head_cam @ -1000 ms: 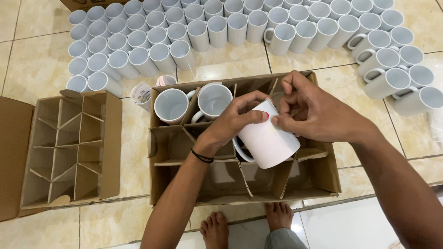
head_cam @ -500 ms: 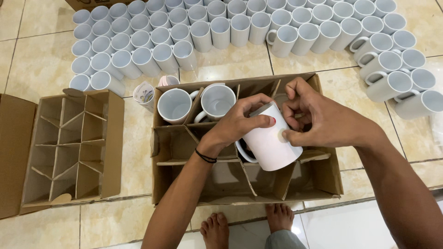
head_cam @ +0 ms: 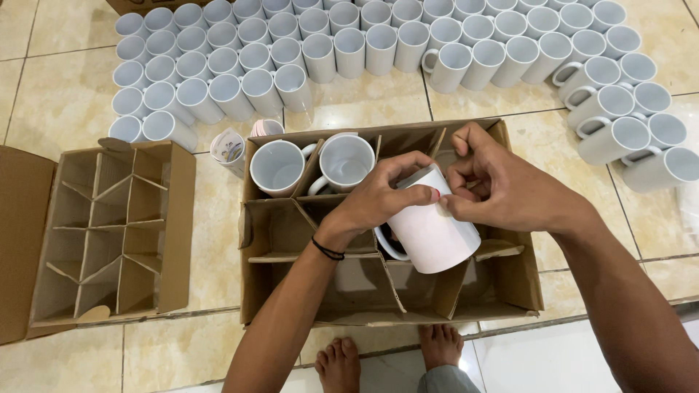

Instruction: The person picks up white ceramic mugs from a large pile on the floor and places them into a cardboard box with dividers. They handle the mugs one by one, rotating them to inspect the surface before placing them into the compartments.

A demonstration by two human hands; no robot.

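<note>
Head view: white mug (head_cam: 431, 233) is held tilted over the middle cells of the divided carton (head_cam: 510, 280). Left hand (head_cam: 378, 200) is wrapped round its upper body; right hand (head_cam: 502, 191) pinches at the rim with fingertips. Two mugs (head_cam: 278, 167) are already seated in the back cells. Handle is best aligned with a cell corner, dividers kept unbent.

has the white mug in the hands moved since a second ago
No, hardly at all. The white mug stays tilted over the middle cells of the cardboard box, held by the left hand and right hand.
</note>
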